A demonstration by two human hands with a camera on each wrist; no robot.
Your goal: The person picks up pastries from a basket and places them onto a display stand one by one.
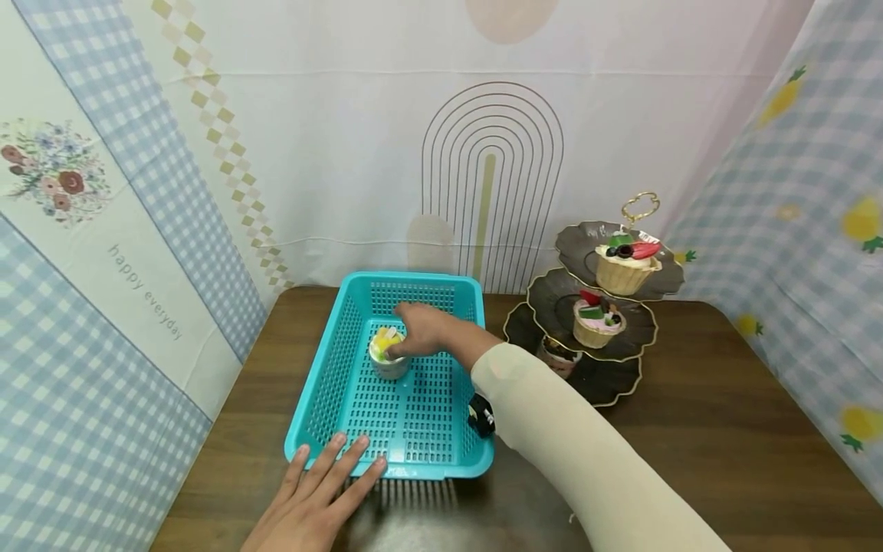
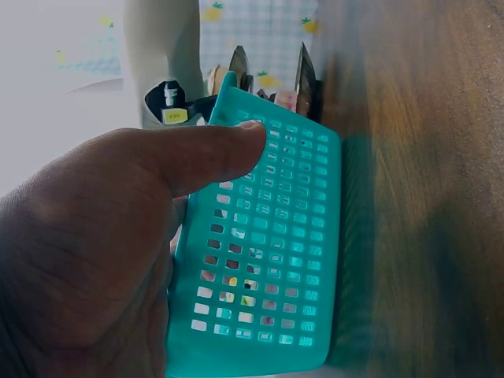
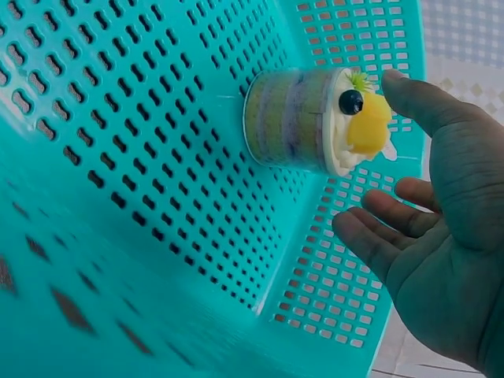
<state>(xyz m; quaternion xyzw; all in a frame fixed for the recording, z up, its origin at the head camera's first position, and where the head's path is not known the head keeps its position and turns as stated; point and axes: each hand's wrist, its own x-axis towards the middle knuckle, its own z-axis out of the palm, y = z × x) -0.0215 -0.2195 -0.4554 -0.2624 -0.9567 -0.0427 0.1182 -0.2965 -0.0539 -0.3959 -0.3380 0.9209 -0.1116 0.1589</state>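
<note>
A clear cup of layered cake (image 1: 391, 369), topped with cream, yellow fruit and a dark berry, stands inside the turquoise plastic basket (image 1: 422, 418). My right hand (image 1: 428, 330) reaches over it from the right. In the right wrist view, the thumb and fingers of that hand (image 3: 449, 228) are spread loosely beside the cake's topping (image 3: 366, 130); a gap shows below, and thumb contact is unclear. My left hand (image 1: 313, 498) holds the basket's near rim. Its thumb (image 2: 209, 153) lies on the outer wall (image 2: 260, 205), with the other fingers over the rim.
Right of the basket stands a three-tier dark stand (image 1: 607, 383) with gold edges. A tart (image 1: 624, 272) sits on its top tier, another tart (image 1: 597, 326) on the middle one, and a cake cup (image 1: 557, 357) on the lowest. Patterned cloth (image 1: 331, 153) hangs behind the wooden table (image 1: 704, 429).
</note>
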